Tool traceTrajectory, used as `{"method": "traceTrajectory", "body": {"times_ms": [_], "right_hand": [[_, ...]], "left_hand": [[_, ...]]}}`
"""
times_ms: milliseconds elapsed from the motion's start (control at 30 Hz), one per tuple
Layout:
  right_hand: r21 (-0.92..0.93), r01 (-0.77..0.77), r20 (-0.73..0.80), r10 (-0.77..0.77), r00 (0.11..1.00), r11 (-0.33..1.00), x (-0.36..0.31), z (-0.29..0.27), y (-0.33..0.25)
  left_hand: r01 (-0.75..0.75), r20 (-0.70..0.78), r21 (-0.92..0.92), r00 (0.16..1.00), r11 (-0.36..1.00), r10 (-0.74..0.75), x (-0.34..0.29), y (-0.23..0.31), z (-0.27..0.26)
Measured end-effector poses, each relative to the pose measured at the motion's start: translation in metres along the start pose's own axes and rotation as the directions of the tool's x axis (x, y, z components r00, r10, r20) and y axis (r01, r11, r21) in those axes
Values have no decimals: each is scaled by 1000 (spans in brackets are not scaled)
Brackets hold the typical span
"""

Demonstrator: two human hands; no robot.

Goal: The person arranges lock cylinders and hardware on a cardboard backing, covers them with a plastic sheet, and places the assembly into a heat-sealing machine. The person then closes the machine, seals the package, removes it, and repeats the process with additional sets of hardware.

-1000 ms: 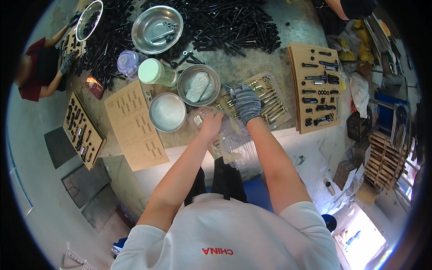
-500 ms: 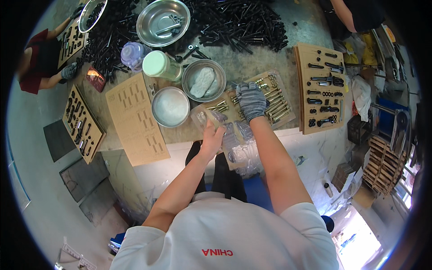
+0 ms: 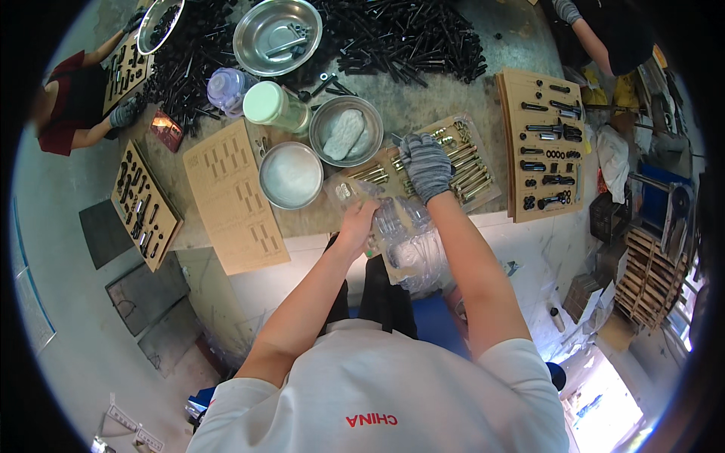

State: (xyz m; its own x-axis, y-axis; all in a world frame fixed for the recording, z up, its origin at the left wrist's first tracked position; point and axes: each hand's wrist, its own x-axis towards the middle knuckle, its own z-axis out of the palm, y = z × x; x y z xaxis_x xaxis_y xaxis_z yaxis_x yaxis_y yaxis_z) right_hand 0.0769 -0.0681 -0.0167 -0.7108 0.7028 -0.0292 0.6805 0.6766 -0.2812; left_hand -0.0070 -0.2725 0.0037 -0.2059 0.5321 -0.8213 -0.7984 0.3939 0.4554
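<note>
My bare left hand (image 3: pixel 359 224) grips the edge of a clear plastic film (image 3: pixel 417 255), which hangs in folds over the near edge of the table. My right hand (image 3: pixel 427 167), in a grey striped knit glove, is closed over a cardboard board of gold-coloured bolts. A small thin tip shows by its fingers; what it holds is too small to make out. Long gold-coloured bolts (image 3: pixel 472 177) lie in rows right of the glove under clear plastic, and shorter ones (image 3: pixel 371 175) lie to its left. The glove hides the middle of the board.
A steel bowl (image 3: pixel 314 143) with a white bundle, a bowl of white contents (image 3: pixel 291 175) and a green-lidded jar (image 3: pixel 266 106) stand at left. Black bolts (image 3: pixel 408 38) are heaped behind. Filled boards (image 3: pixel 547 147) stack at right. Co-workers' gloved hands (image 3: pixel 126 113) show at the edges.
The view has shifted slightly. My left hand has moved a little with the plastic film, whose folds lie differently. At the top right, a co-worker's gloved hand has come into view.
</note>
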Motion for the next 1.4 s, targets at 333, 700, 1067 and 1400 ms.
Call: {"method": "traceTrajectory", "body": {"times_ms": [333, 700, 1067, 1400], "right_hand": [[503, -333, 318, 188, 929, 797, 17, -9, -49], [436, -429, 163, 399, 902, 791, 69, 8, -10], [417, -492, 158, 471, 868, 765, 77, 6, 29], [555, -327, 31, 374, 927, 765, 46, -8, 27]], "left_hand": [[-41, -50, 236, 997, 971, 54, 17, 21, 10], [0, -307, 462, 938, 887, 159, 45, 31, 23], [-163, -122, 592, 950, 790, 287, 70, 65, 65], [-87, -124, 845, 928, 528, 352, 89, 93, 71]]}}
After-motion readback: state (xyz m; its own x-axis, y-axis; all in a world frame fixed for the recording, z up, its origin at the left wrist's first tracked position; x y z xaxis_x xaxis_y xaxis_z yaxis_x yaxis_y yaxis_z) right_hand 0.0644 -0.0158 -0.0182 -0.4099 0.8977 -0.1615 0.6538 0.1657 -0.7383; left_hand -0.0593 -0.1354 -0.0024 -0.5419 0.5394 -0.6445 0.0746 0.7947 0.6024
